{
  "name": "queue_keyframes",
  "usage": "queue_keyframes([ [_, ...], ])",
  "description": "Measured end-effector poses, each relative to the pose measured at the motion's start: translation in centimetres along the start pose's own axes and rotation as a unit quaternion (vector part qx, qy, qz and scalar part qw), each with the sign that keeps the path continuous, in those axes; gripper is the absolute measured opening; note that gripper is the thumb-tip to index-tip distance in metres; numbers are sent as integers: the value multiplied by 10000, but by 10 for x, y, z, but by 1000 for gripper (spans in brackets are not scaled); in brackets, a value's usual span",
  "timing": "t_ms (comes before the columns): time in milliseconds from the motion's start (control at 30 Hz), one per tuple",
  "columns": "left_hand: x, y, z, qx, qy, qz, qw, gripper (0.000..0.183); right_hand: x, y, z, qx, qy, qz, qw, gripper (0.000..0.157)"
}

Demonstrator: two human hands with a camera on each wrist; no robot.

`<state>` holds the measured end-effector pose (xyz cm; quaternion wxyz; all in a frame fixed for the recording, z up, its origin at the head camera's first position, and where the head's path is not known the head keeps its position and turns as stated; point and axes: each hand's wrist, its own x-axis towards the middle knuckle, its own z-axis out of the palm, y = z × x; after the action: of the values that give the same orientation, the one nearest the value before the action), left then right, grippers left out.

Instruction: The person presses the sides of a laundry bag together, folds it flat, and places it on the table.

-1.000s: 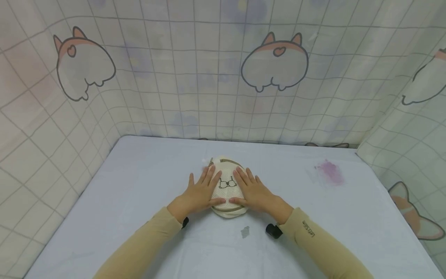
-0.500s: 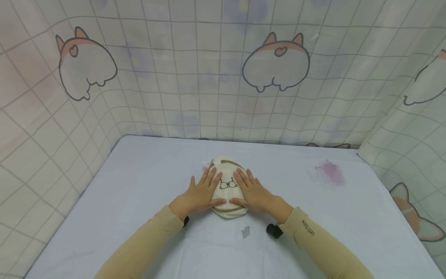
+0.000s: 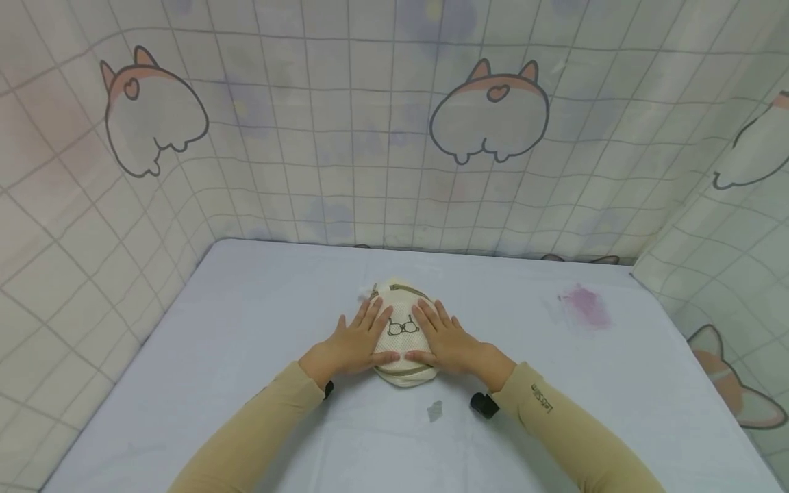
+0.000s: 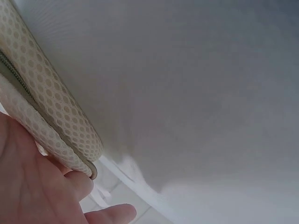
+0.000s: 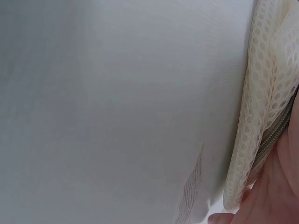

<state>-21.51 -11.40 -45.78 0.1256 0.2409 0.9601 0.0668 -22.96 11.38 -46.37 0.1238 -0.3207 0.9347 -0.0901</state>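
Note:
A round cream mesh pouch (image 3: 403,342) with a printed pair of glasses lies flat on the table in the head view. An olive zipper (image 3: 409,372) runs round its edge. My left hand (image 3: 354,342) lies on the pouch's left side, fingers straight and spread, thumb pointing inward. Across from it, my right hand (image 3: 453,342) rests on the right side the same way, the two thumbs almost meeting. In the left wrist view the pouch's mesh side (image 4: 56,88) and zipper show beside the palm. The right wrist view has the mesh edge (image 5: 254,112) next to the right palm.
A white cloth covers the table (image 3: 234,329). It bears a pink stain (image 3: 585,306) at the right and a small grey patch (image 3: 434,411) in front of the pouch. A tiled-pattern curtain (image 3: 370,137) with corgi drawings encloses the back and sides.
Both hands stay on the pouch in nearly the same place. The head view shifts only slightly.

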Motion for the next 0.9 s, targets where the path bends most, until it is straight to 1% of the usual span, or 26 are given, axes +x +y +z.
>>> queue_keyframes([
  [133, -1, 0, -2, -61, 9, 30, 10000, 91, 1, 0, 0, -23, -1, 8, 10000, 90],
  [333, 0, 0, -2, 7, -130, 16, 9999, 92, 0, -2, -1, -80, -105, 82, 9999, 91],
  [600, 2, 2, 2, 280, 50, 41, 9996, 93, -3, -4, -2, -260, -61, 74, 9996, 90],
  [767, 3, 2, 4, 444, -9, -63, 9990, 94, -3, -4, -2, -323, 3, -11, 9995, 89],
  [900, 4, 1, 6, 448, -20, -89, 9990, 95, -2, -3, 1, -334, 34, -42, 9994, 89],
])
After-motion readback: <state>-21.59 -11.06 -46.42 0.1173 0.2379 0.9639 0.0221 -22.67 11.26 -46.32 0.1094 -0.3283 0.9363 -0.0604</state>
